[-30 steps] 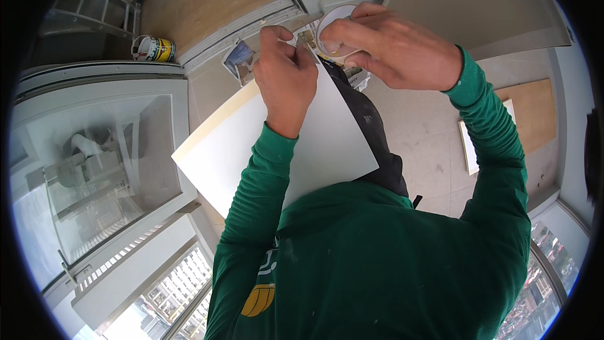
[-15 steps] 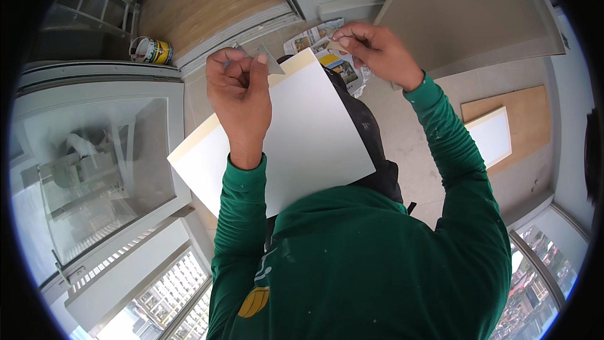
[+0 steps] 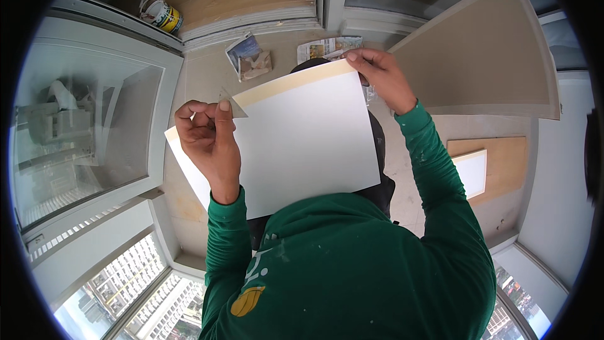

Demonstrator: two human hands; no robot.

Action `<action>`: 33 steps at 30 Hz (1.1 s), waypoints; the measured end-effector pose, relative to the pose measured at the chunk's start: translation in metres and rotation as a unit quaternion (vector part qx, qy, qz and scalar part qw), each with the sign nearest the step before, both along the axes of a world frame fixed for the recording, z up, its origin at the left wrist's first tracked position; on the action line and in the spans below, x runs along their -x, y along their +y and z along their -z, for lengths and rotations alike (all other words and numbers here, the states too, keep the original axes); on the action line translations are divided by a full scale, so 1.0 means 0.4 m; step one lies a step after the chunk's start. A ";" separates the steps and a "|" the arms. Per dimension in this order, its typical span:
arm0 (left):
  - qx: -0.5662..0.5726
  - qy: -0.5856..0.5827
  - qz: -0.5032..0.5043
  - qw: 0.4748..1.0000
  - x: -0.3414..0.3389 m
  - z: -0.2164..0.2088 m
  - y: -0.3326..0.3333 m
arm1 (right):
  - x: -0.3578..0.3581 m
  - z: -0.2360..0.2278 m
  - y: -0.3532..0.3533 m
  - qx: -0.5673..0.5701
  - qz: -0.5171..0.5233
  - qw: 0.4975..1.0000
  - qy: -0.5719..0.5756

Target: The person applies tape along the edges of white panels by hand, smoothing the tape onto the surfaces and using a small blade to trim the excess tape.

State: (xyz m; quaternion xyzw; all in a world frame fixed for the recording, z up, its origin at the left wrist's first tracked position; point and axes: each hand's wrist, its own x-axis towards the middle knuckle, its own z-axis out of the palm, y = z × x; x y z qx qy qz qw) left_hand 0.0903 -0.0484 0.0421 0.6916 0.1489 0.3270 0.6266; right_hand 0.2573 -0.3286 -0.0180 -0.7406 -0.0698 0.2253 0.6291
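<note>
A white board [image 3: 302,145] lies across my lap, a cream strip [image 3: 296,83] running along its far edge. My left hand [image 3: 211,135] is closed over the board's left part, pinching a thin grey flat piece with a pointed triangular end [image 3: 231,106] between thumb and fingers. At the far right corner of the board, my right hand [image 3: 384,79] grips the edge, thumb on top and the other fingers partly hidden behind it. Whether a small scrap is also in that hand, I cannot tell.
Newspaper sheets [image 3: 327,48] and a folded printed paper [image 3: 250,56] lie on the floor beyond the board. A paint bucket [image 3: 162,15] stands far left. A large beige panel [image 3: 478,56] leans at right, near a brown board [image 3: 503,164] bearing a smaller white panel [image 3: 470,173].
My right hand has come onto the board's far corner; before, it held a small tan piece above the floor. My left hand has shifted left and nearer. The board has turned straighter.
</note>
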 end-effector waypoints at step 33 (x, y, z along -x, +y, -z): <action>-0.343 0.123 -0.007 0.931 0.208 0.143 0.060 | 0.153 -0.104 0.218 -0.077 -0.049 0.904 -0.418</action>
